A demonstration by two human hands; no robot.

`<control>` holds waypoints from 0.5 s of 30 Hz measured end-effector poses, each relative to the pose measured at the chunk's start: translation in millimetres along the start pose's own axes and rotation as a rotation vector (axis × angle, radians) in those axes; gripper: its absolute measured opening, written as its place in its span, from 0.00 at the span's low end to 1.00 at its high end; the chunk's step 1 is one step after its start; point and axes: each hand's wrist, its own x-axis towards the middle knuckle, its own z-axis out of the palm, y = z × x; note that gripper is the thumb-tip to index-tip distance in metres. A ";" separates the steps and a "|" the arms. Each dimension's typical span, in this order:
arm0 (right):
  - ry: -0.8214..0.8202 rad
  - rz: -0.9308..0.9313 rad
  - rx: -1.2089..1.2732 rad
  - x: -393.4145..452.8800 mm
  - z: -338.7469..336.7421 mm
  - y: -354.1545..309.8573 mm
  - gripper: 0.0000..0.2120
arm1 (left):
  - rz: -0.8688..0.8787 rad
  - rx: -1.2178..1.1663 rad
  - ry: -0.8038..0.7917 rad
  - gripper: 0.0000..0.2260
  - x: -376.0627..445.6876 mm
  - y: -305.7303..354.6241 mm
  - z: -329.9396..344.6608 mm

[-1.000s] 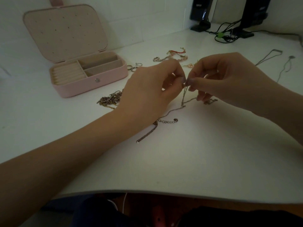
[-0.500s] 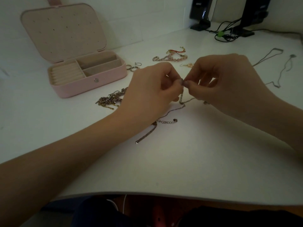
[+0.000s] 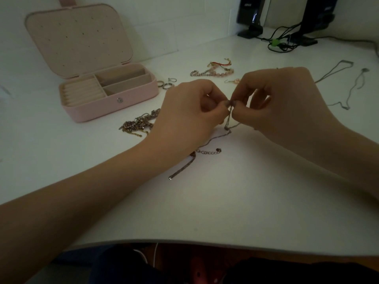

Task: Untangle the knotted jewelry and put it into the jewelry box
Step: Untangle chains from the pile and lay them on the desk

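Left hand (image 3: 188,111) and right hand (image 3: 281,103) both pinch the knotted chain (image 3: 228,121) above the white table (image 3: 225,201), with the open pink jewelry box (image 3: 114,107) far left, a tangled heap (image 3: 139,124) beside the left wrist, rings (image 3: 167,84) and bracelets (image 3: 213,70) behind.

head cam | 1 view | looks forward-down | close over table (image 3: 225,201)
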 end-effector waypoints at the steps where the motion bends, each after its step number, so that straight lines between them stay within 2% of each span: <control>1: 0.002 0.015 0.018 -0.2 -0.1 -0.4 0.02 | 0.012 0.014 0.007 0.03 0.0 -0.1 -0.1; 8: -0.024 0.131 0.181 0.2 2.1 0.0 0.06 | 0.158 0.153 0.058 0.02 -1.3 -1.7 -2.5; 15: -0.009 0.053 0.100 -0.7 5.2 0.5 0.06 | 0.174 0.202 0.084 0.01 -0.6 -1.7 -3.9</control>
